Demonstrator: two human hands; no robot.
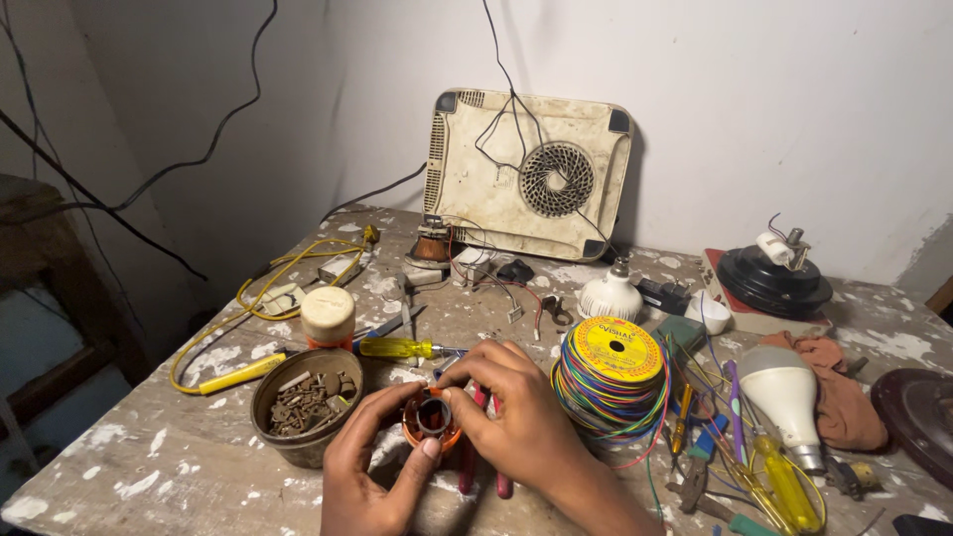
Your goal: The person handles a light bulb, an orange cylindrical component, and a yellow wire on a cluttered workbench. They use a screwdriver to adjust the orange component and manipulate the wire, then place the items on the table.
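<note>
Currently both hands work at lower centre of the frame. Left hand (pixel 365 467) cups a small round orange part (pixel 431 421) from below-left, thumb pressed on its front rim; right hand (pixel 516 412) comes over from the right, thumb and forefinger pinching the grey ring seated in the part's centre. Fingers of both hands are curled close, not spread. The part sits just above the worktable (pixel 149 457), not clearly resting on it; cannot tell whether it touches the red-handled pliers (pixel 467 476) lying under the right hand. Nearby items: a dark bowl of rusty screws (pixel 303 402) just left of the left hand, a yellow-handled screwdriver (pixel 397 347) above, a spool of multicoloured wire (pixel 611 382) touching or just beside the right wrist, a white bulb (pixel 784 392) further right. Risks, as a judgement: grip is by fingertips only, so too much twist or squeeze could pop the ring out or crack the orange rim; a slip would drop the part among loose tools and wire ends, approx. where small pieces get lost. Right forearm could nudge the spool and roll it toward the bulb.
</note>
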